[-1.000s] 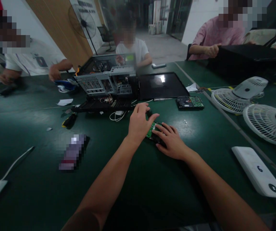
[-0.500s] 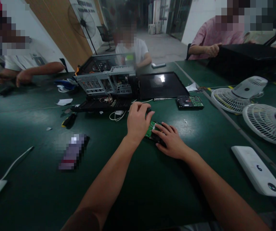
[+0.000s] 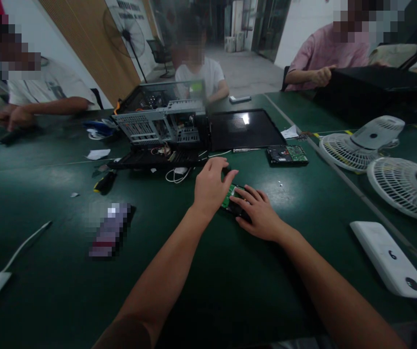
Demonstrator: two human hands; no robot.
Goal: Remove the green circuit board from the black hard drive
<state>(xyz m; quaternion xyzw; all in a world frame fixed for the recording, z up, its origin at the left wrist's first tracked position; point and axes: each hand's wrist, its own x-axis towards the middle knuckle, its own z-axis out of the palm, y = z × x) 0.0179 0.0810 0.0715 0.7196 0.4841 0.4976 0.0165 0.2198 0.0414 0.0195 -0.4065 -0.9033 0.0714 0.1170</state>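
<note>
A hard drive [image 3: 230, 198] lies on the green table in front of me, its green circuit board facing up. My right hand [image 3: 257, 213] rests across it, fingers over the top and thumb at the near side, holding it down. Over the drive's far left part, my left hand [image 3: 211, 185] is closed around a dark handle [image 3: 226, 169], which looks like a screwdriver's. Its tip is hidden behind the hand. Part of the drive is covered by my right hand.
Beyond my hands stands an opened computer case [image 3: 157, 126] beside a black side panel [image 3: 245, 128]. Another hard drive [image 3: 287, 155] lies right, near white fans [image 3: 401, 186]. A yellow-black tool [image 3: 104, 182] and a phone [image 3: 112, 230] lie left; a white device [image 3: 392, 259] lies right.
My left hand and the dark handle have shifted very slightly to the right. My right hand stays on the hard drive. A co-worker's hand at the left has drawn back leftward.
</note>
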